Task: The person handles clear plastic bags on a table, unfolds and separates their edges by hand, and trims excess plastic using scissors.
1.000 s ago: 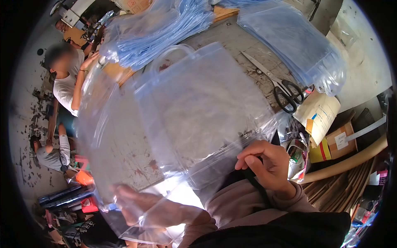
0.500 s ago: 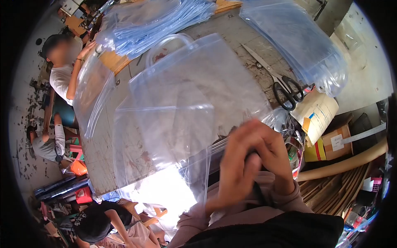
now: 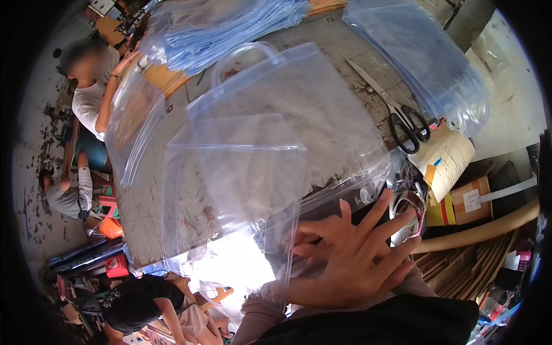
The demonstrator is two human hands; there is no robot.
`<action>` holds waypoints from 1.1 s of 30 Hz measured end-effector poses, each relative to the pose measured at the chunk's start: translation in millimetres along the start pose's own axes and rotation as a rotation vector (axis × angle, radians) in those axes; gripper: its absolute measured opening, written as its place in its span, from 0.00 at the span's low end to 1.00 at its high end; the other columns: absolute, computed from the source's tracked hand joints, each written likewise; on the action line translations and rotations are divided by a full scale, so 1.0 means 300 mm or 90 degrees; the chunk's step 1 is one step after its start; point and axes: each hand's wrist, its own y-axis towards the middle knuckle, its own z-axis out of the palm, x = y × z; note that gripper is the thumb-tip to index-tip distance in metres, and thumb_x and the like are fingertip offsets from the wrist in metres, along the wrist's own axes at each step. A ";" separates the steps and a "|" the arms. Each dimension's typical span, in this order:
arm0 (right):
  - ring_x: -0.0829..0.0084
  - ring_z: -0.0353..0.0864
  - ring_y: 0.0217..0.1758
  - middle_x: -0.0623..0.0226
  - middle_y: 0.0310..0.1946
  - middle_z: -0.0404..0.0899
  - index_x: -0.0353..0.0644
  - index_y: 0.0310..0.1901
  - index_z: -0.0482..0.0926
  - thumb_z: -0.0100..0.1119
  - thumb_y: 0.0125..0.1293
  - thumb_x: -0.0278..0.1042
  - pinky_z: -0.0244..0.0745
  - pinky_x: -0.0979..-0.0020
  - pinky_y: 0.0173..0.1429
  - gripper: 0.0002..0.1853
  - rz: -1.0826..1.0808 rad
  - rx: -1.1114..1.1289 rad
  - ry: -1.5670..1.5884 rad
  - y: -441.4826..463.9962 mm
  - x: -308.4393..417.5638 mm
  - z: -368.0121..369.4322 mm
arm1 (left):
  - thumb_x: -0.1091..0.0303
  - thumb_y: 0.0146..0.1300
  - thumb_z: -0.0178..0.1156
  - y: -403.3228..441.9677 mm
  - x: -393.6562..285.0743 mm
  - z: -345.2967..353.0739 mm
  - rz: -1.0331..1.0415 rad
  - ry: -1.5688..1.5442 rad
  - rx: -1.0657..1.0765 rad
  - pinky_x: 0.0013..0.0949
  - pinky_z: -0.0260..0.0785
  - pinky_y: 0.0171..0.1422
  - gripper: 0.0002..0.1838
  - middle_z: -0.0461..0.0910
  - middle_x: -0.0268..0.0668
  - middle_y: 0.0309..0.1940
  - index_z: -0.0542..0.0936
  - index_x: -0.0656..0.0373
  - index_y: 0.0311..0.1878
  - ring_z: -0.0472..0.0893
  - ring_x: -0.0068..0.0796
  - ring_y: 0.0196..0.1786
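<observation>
My left hand is stretched across my body with its fingers spread, and nothing shows in it. My right hand is mostly hidden behind the left; a few fingers stick out to the left, apart, with nothing visible in them. Just left of the hands lies a clear plastic sheet or pouch, its lower part over the table's near edge in bright glare. Beneath it lies a clear plastic bag with a looped tube handle. Whether the right fingers touch the plastic, I cannot tell.
Black-handled scissors lie open on the worn table. Stacks of bluish plastic bags and handled bags lie at the back. A tape roll and cardboard box are at right. Several people sit at left.
My hands were clasped together and blurred; now the left fingers are spread and the right hand has slipped behind it. The view has shifted slightly; the plastic lies as before.
</observation>
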 end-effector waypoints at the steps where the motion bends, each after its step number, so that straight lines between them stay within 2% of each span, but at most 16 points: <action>1: 0.76 0.82 0.38 0.59 0.36 0.81 0.34 0.46 0.74 0.54 0.67 0.34 0.79 0.76 0.38 0.12 0.003 0.001 -0.003 0.008 0.002 0.010 | 0.64 0.54 0.63 0.000 -0.003 0.002 0.001 -0.001 0.001 0.76 0.47 0.58 0.18 0.70 0.46 0.60 0.79 0.59 0.47 0.63 0.59 0.67; 4: 0.76 0.82 0.36 0.59 0.35 0.82 0.34 0.43 0.75 0.55 0.67 0.33 0.80 0.76 0.36 0.10 0.066 -0.019 0.130 0.019 0.014 0.042 | 0.64 0.53 0.64 -0.006 -0.011 0.009 0.016 -0.005 0.004 0.74 0.51 0.58 0.19 0.70 0.47 0.58 0.78 0.60 0.47 0.65 0.59 0.65; 6: 0.78 0.82 0.32 0.62 0.30 0.81 0.34 0.41 0.75 0.54 0.67 0.29 0.80 0.77 0.34 0.07 0.121 -0.072 0.281 0.029 0.008 0.050 | 0.65 0.53 0.64 -0.028 -0.009 0.028 0.068 -0.078 -0.006 0.65 0.57 0.61 0.19 0.72 0.48 0.56 0.77 0.62 0.48 0.69 0.54 0.63; 7: 0.78 0.82 0.32 0.62 0.30 0.81 0.34 0.41 0.75 0.54 0.67 0.29 0.80 0.77 0.34 0.07 0.120 -0.071 0.281 0.029 0.016 0.039 | 0.65 0.53 0.64 -0.049 -0.011 0.041 0.068 -0.076 -0.007 0.65 0.57 0.61 0.19 0.72 0.48 0.56 0.77 0.62 0.48 0.69 0.54 0.63; 10: 0.79 0.80 0.25 0.65 0.24 0.79 0.35 0.39 0.74 0.53 0.65 0.25 0.75 0.78 0.29 0.04 0.005 -0.288 0.166 0.033 0.037 -0.043 | 0.66 0.57 0.62 -0.138 -0.028 0.066 0.073 -0.185 0.088 0.54 0.52 0.70 0.16 0.76 0.43 0.53 0.79 0.61 0.48 0.71 0.49 0.62; 12: 0.78 0.79 0.20 0.65 0.22 0.78 0.35 0.37 0.74 0.53 0.63 0.25 0.71 0.75 0.25 0.04 -0.016 -0.400 0.002 0.039 0.051 -0.102 | 0.67 0.59 0.59 -0.199 -0.023 0.043 0.218 0.076 0.206 0.50 0.63 0.65 0.14 0.75 0.43 0.52 0.79 0.64 0.46 0.74 0.44 0.59; 15: 0.78 0.79 0.21 0.65 0.22 0.78 0.32 0.35 0.74 0.52 0.64 0.25 0.72 0.78 0.22 0.05 -0.008 -0.427 0.081 0.040 0.046 -0.161 | 0.66 0.57 0.54 -0.355 0.022 -0.027 0.145 0.119 0.365 0.45 0.62 0.67 0.17 0.75 0.45 0.52 0.76 0.61 0.50 0.76 0.40 0.57; 17: 0.81 0.78 0.22 0.68 0.22 0.77 0.33 0.36 0.74 0.52 0.65 0.26 0.71 0.80 0.21 0.05 -0.018 -0.408 0.075 0.046 0.045 -0.187 | 0.65 0.57 0.54 -0.262 0.033 -0.168 0.122 0.221 0.400 0.45 0.60 0.68 0.19 0.75 0.44 0.53 0.75 0.60 0.51 0.74 0.39 0.59; 19: 0.84 0.76 0.22 0.71 0.22 0.76 0.34 0.36 0.74 0.52 0.66 0.26 0.70 0.81 0.20 0.05 -0.028 -0.385 0.068 0.046 0.051 -0.192 | 0.63 0.58 0.55 -0.180 0.071 -0.265 0.100 0.316 0.335 0.46 0.58 0.70 0.18 0.74 0.41 0.54 0.76 0.57 0.51 0.73 0.36 0.61; 21: 0.83 0.77 0.22 0.70 0.22 0.76 0.33 0.35 0.74 0.53 0.66 0.27 0.70 0.81 0.19 0.06 0.000 -0.312 0.088 0.048 0.070 -0.208 | 0.59 0.59 0.55 -0.119 0.110 -0.318 0.179 0.420 0.353 0.46 0.57 0.70 0.18 0.74 0.38 0.56 0.76 0.54 0.52 0.71 0.34 0.63; 22: 0.83 0.77 0.22 0.70 0.22 0.76 0.33 0.35 0.74 0.53 0.66 0.27 0.70 0.81 0.19 0.06 -0.004 -0.313 0.086 0.051 0.075 -0.214 | 0.59 0.59 0.55 -0.100 0.132 -0.325 0.182 0.423 0.352 0.46 0.57 0.70 0.18 0.74 0.38 0.56 0.76 0.54 0.52 0.71 0.34 0.63; 24: 0.79 0.79 0.21 0.66 0.20 0.77 0.31 0.35 0.74 0.52 0.65 0.27 0.73 0.78 0.21 0.07 -0.012 -0.304 0.111 0.059 0.079 -0.221 | 0.54 0.62 0.52 -0.075 0.186 -0.329 0.346 0.438 0.332 0.45 0.59 0.69 0.19 0.74 0.35 0.56 0.75 0.51 0.53 0.71 0.32 0.63; 28: 0.77 0.80 0.21 0.66 0.20 0.76 0.31 0.34 0.74 0.53 0.65 0.28 0.73 0.78 0.21 0.07 -0.018 -0.355 0.142 0.101 0.068 -0.244 | 0.46 0.63 0.53 0.011 0.251 -0.300 0.415 0.376 0.371 0.43 0.59 0.69 0.19 0.73 0.29 0.55 0.75 0.42 0.53 0.71 0.24 0.62; 30: 0.77 0.80 0.21 0.66 0.20 0.76 0.30 0.34 0.74 0.53 0.65 0.28 0.73 0.78 0.21 0.08 -0.013 -0.375 0.158 0.108 0.061 -0.249 | 0.42 0.61 0.52 0.038 0.303 -0.276 0.577 0.403 0.259 0.37 0.64 0.63 0.18 0.73 0.27 0.41 0.77 0.41 0.46 0.75 0.23 0.53; 31: 0.77 0.80 0.21 0.66 0.20 0.76 0.30 0.34 0.74 0.53 0.65 0.28 0.73 0.78 0.21 0.08 -0.008 -0.385 0.157 0.104 0.061 -0.250 | 0.42 0.61 0.52 0.036 0.335 -0.271 0.583 0.392 0.258 0.37 0.64 0.63 0.18 0.73 0.27 0.41 0.77 0.41 0.46 0.75 0.23 0.53; 33: 0.77 0.80 0.22 0.66 0.20 0.76 0.30 0.36 0.75 0.54 0.64 0.27 0.74 0.78 0.22 0.07 0.006 -0.422 0.187 0.095 0.061 -0.253 | 0.49 0.62 0.52 0.041 0.395 -0.275 0.603 0.335 0.172 0.29 0.70 0.50 0.15 0.69 0.29 0.31 0.76 0.51 0.36 0.75 0.25 0.38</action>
